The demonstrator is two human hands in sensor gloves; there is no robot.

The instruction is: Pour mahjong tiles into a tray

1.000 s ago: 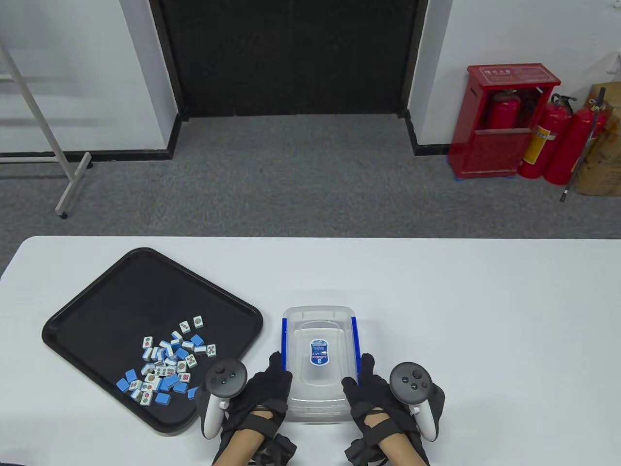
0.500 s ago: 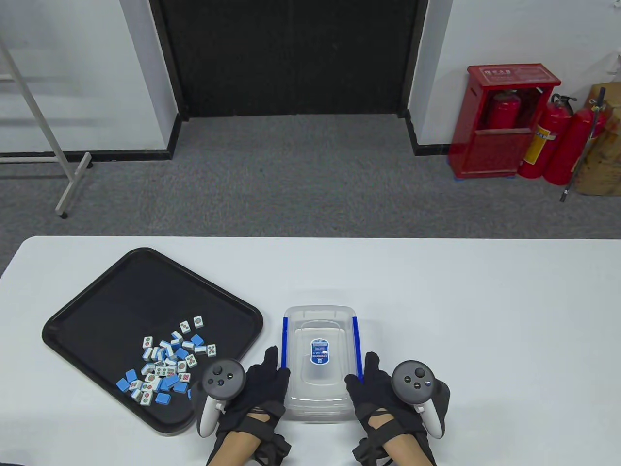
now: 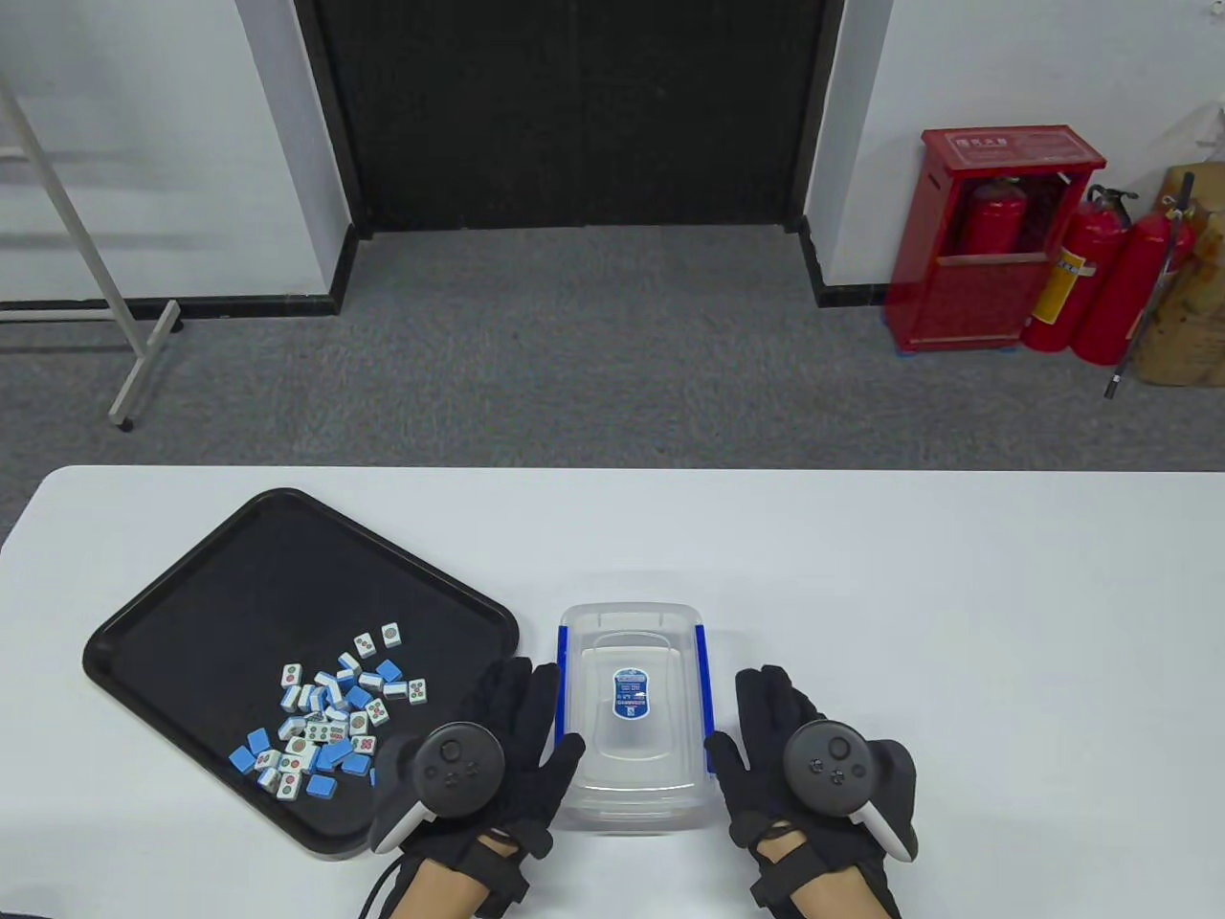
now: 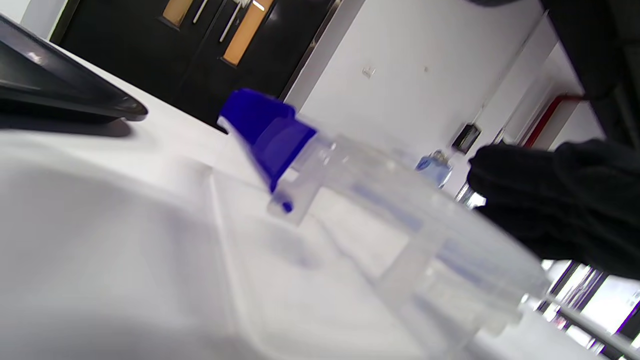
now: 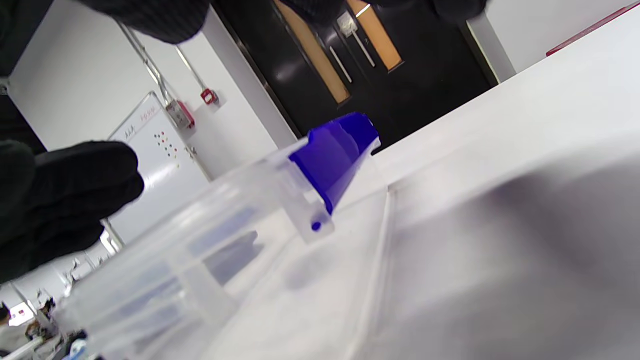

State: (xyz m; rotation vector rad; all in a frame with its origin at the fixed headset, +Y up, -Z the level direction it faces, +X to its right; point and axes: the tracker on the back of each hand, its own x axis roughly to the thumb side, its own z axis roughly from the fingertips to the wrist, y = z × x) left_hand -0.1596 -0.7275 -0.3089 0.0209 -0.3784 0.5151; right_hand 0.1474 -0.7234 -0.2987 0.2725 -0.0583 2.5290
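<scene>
- The worktop (image 3: 861, 574) is carrying everything near its front edge.
- The tray (image 3: 239, 574) is sitting at the front-left corner, holding the tiles (image 3: 330, 713) in its near part.
- The box (image 3: 632, 713), seemingly emptied, is resting mid-front edge, just right of the tray.
- The left hand (image 3: 507, 747) and right hand (image 3: 794, 756) are flanking it, fingers spread wide, gripping nothing.
- Pouring is looking done; seemingly nothing is remaining.
</scene>
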